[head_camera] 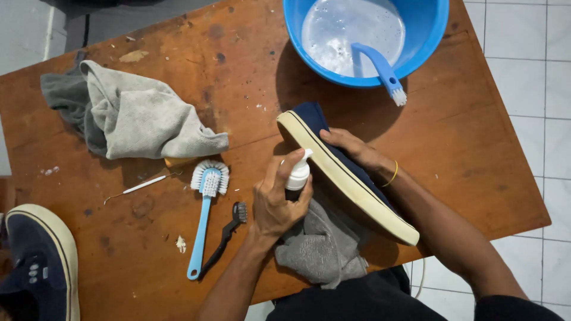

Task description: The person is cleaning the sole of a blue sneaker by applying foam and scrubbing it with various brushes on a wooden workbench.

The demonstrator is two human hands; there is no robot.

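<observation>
Surface: worn brown wooden surface over pale floor tiles.
Basin: one blue basin at 12 o'clock, soapy water inside, one blue-handled brush leaning over its rim.
Shoes: two navy shoes with cream soles. One shoe stands on its side at centre, sole turned toward the left hand; the second shoe lies at 8 o'clock.
Cloths: two grey cloths, a crumpled cloth at 10 o'clock and a folded cloth under the held shoe.
Brushes on the surface: a light-blue brush and a small black brush, side by side at 7 o'clock; a thin metal pick beside them.
Left hand: fingers wrapped around a white pump bottle, forefinger on the pump head.
Right hand: fingers clamped over the shoe's upper.
Key relation: the nozzle sits just beside the sole at 3 o'clock of the left hand; the shoe's long axis runs from 11 to 5 o'clock; the right hand is the one touching it.
</observation>
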